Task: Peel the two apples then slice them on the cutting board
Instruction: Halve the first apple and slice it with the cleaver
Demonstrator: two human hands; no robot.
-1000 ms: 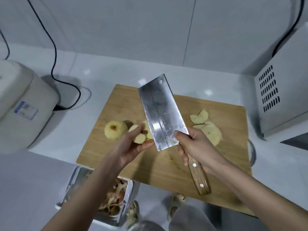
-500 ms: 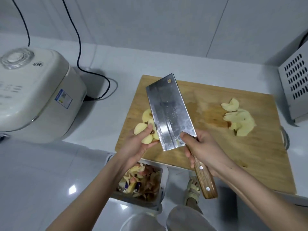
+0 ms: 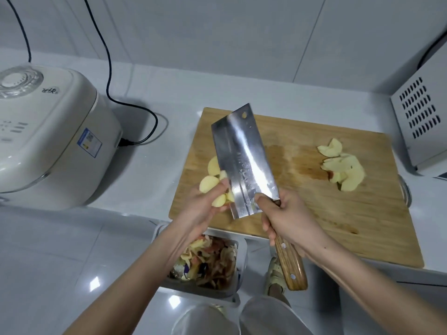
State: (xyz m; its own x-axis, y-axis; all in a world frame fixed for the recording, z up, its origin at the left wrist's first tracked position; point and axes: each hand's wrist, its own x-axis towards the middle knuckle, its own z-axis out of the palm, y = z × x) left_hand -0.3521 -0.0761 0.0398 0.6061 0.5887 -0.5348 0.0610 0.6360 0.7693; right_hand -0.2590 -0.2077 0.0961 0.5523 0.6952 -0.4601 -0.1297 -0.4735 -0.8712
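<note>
while my left grip clamps a peeled apple piece over the near left corner of the board, my right grip clamps the cleaver, seemingly coring; next comes laying it flat to slice.

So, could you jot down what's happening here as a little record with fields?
Cutting board: apple slices piled at right; another peeled piece at left
Left hand: holds a peeled apple piece over the board's left edge
Right hand: grips the cleaver, blade against that piece
Bin: holds peels, below the counter edge
Rice cooker: on counter, left
</note>
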